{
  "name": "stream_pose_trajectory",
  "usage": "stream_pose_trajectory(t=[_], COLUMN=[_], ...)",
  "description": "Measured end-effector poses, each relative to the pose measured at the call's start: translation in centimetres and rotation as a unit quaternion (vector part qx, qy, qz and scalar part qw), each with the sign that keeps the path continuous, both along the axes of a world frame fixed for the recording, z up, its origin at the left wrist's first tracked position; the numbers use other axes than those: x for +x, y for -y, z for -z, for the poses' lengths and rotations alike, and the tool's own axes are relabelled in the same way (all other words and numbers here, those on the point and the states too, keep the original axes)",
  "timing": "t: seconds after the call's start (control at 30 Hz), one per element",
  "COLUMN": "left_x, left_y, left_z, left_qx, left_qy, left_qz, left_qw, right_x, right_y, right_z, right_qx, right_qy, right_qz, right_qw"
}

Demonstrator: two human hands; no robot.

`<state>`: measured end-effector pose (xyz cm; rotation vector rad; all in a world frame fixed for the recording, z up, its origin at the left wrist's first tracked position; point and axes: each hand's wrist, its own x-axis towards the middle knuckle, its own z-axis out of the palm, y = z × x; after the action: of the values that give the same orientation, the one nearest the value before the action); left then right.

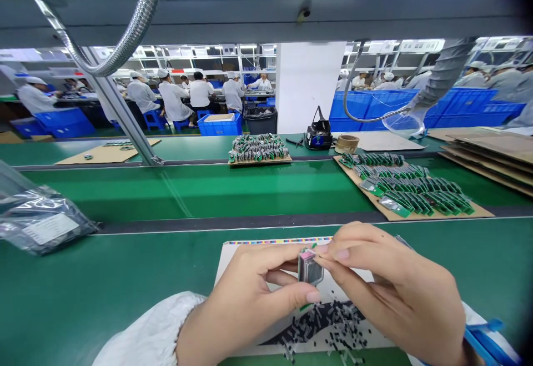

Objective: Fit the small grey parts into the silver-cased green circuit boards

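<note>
Circuit bd [310, 270] is gripped by L hand [250, 291] over paper [332, 291], touched by R hand [395, 282] (grip can't be told); bits [308, 324] strewn on paper.

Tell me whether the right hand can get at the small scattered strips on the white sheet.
Probably yes: the strips lie openly beside the right hand, with nothing seen covering most of them. Its fingertips are at the small device in the left hand, so they'd likely need to come away first.
</note>
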<state>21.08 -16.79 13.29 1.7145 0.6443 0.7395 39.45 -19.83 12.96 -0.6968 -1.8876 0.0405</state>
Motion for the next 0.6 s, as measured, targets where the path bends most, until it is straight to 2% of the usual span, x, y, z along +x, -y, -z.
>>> stream_pose_trajectory(t=[0.23, 0.6], left_x=[-0.12, -0.13], left_y=[0.06, 0.14], left_z=[0.2, 0.43], left_qx=[0.039, 0.053], left_qy=[0.005, -0.005], left_qz=[-0.012, -0.017], left_qw=[0.999, 0.998], right_x=[0.07, 0.12], right_y=[-0.02, 0.06], right_z=[0.09, 0.24], right_qx=[0.001, -0.008], right_qy=[-0.003, -0.002], right_qz=[-0.028, -0.038], right_qw=[1.0, 0.999])
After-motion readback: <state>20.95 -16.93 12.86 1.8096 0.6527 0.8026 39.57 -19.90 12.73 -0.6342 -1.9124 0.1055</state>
